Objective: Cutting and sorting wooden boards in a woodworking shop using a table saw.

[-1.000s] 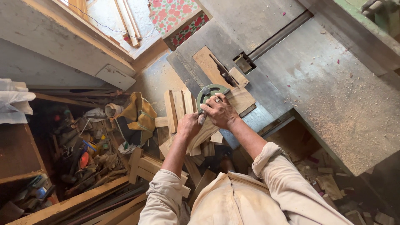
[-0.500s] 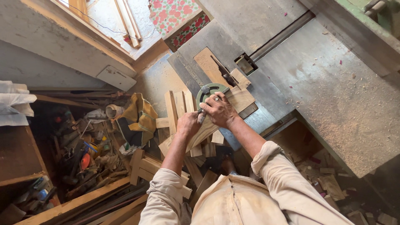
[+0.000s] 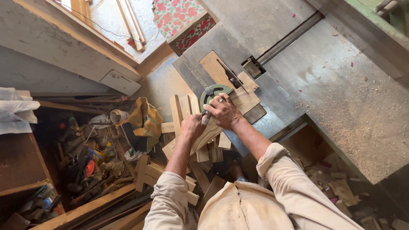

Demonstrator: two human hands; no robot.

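at the near left corner of the grey steel saw desk (image 3: 298, 85), the left hand (image 3: 191, 126) grips a pale wooden board (image 3: 238, 102), fingers closed, while the right hand (image 3: 222, 111) presses it beside a green round gauge (image 3: 211, 91). feeding looks underway; a steady push is called for.

A pale wooden board (image 3: 215, 125) is held flat across the edge of the saw table, gripped at its near end by the left hand (image 3: 192, 126). A green semicircular gauge (image 3: 213, 92) is pressed under the right hand (image 3: 224, 112), just beyond the fingers.
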